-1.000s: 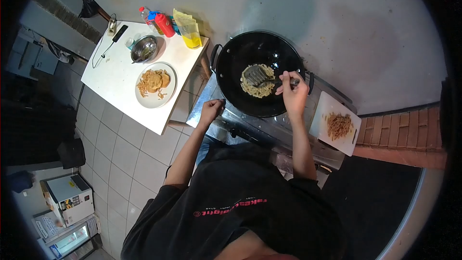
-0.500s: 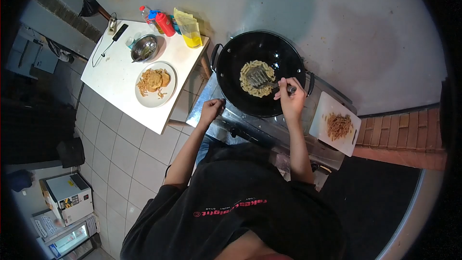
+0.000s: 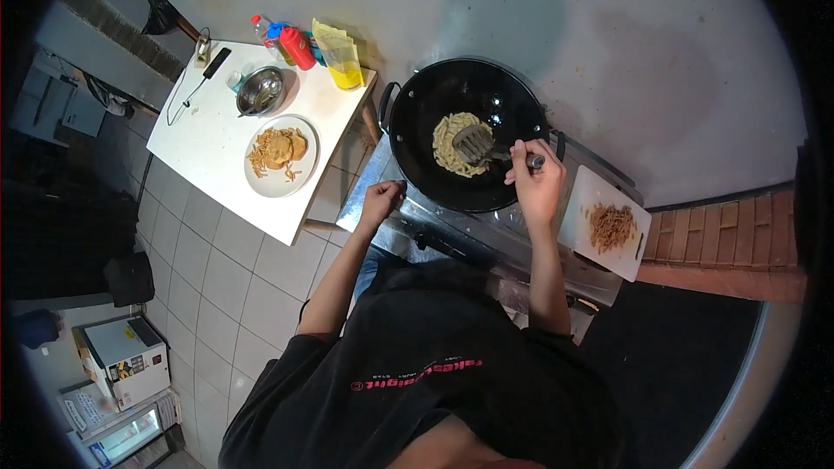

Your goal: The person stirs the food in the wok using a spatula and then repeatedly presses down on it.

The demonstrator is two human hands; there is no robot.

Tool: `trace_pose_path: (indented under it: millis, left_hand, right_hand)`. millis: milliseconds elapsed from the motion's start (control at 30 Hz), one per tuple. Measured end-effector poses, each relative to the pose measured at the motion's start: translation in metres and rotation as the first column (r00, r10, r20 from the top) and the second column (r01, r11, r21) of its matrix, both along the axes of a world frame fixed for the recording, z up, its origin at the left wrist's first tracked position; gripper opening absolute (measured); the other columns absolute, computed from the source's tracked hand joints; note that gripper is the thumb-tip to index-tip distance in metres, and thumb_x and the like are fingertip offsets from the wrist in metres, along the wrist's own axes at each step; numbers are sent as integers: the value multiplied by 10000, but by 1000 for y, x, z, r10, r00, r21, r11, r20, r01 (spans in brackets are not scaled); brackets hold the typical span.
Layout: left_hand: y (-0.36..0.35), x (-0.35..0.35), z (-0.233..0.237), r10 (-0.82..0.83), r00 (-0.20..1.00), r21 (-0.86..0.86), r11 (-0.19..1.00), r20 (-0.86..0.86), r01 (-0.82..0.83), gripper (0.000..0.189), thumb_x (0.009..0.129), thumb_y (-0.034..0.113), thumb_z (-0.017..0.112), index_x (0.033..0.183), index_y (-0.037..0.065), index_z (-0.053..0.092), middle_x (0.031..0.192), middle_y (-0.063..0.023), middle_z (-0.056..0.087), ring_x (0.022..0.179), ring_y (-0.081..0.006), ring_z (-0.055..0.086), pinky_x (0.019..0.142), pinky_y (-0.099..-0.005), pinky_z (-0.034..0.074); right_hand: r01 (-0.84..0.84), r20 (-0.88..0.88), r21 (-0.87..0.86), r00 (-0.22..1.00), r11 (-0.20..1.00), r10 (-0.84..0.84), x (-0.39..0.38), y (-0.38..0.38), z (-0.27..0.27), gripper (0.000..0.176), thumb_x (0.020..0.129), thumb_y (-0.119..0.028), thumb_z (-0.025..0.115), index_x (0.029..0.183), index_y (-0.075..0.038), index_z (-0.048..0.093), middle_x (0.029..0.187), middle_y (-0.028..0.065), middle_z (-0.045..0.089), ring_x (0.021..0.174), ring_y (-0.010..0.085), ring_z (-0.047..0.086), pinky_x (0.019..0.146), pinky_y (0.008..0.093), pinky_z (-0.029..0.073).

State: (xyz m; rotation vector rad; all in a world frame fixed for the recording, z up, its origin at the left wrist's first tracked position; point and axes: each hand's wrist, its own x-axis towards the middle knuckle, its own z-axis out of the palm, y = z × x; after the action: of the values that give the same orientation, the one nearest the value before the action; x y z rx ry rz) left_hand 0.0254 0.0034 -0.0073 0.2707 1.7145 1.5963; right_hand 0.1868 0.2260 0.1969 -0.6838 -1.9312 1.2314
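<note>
My right hand point(image 3: 538, 175) is closed around the handle of a slotted spatula point(image 3: 473, 146). Its head rests over a bed of pale cut strips point(image 3: 450, 159), which look like fries or pasta, in the middle of a black wok point(image 3: 417, 141). The wok sits on a metal stove point(image 3: 365, 187) and has a loop handle on each side. My left hand point(image 3: 382, 201) is curled beside the wok's lower left rim, apart from it, at the stove's edge. Whether its fingers hold anything is hidden.
Left stands a white table point(image 3: 208, 130) with a plate point(image 3: 253, 175) of browned food, a metal bowl point(image 3: 263, 89), a red squeeze bottle point(image 3: 298, 49) and a yellow packet point(image 3: 340, 61). Right of the stove, a white cutting board point(image 3: 580, 208) carries chopped brown strips point(image 3: 612, 228).
My right hand has shifted a little right with the spatula, and the spatula's head has moved slightly right across the strips. My left hand stays almost where it was.
</note>
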Motion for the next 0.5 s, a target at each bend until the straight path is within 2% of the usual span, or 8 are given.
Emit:
trace_pose_path:
  millis: [267,367,500]
  left_hand:
    - [-1,-1,-7,9,1000,2,1000,-16,-9,371,1000,287,579,712,60,638,563,35,534,425,-42,403,411,-231,254]
    - [-2,-1,-8,7,1000,-6,1000,-15,-7,375,1000,292,584,710,59,638,566,34,538,428,-43,407,411,-232,255]
    - [-1,-2,-9,-3,1000,5,1000,-15,3,377,1000,294,586,709,59,637,574,31,545,433,-44,408,414,-233,256]
  right_hand:
    - [-36,-90,-98,996,995,27,-1,7,-36,226,970,-70,634,791,61,592,725,39,543,518,81,598,437,235,484]
    - [-19,-67,-155,998,988,8,0,5,-43,237,972,-78,635,788,62,585,718,33,528,515,83,601,431,234,484]
    - [-51,-2,-132,999,990,52,-1,3,-39,243,972,-83,636,785,63,583,716,32,524,510,89,607,424,233,484]
